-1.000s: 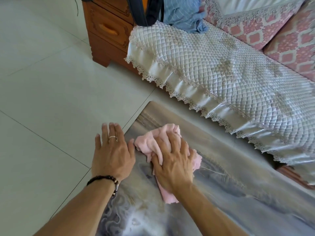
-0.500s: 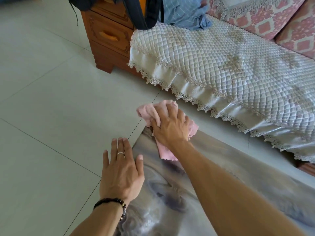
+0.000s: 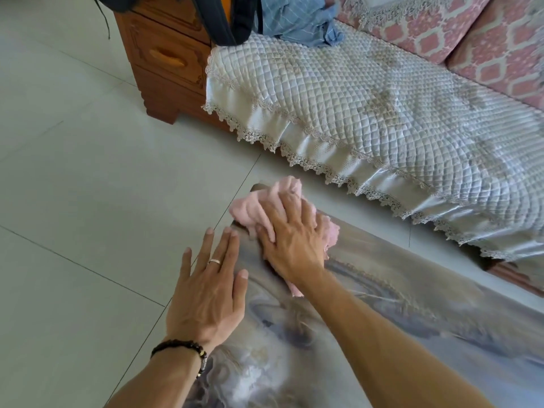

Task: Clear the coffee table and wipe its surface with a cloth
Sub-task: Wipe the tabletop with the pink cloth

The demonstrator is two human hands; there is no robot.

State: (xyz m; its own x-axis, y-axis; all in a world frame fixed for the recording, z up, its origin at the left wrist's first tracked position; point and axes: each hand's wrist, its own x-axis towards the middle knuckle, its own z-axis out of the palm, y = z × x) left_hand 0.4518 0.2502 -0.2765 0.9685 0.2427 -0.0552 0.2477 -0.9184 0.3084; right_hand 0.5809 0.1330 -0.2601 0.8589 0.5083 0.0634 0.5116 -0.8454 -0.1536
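Note:
The coffee table (image 3: 397,304) has a glossy grey marbled top that fills the lower right of the head view. A crumpled pink cloth (image 3: 256,207) lies on its far left corner, partly over the edge. My right hand (image 3: 291,240) holds the bunched cloth and presses it onto the tabletop, fingers bent over the folds. Just left of it, my left hand (image 3: 209,293) rests flat on the table's left edge with straight fingers, holding nothing. It wears a ring and a dark bead bracelet. Nothing else lies on the visible tabletop.
A sofa with a quilted, lace-trimmed cover (image 3: 368,107) runs close along the table's far side, leaving a narrow strip of floor. A wooden drawer cabinet (image 3: 164,60) stands at the sofa's left end, with a black bag (image 3: 229,19) and blue garment (image 3: 300,22) beside it. Pale tiled floor (image 3: 88,172) spreads left.
My right hand pushed the pink cloth from further in on the table out to the far left corner, where it now stays. My left hand stayed flat on the left edge.

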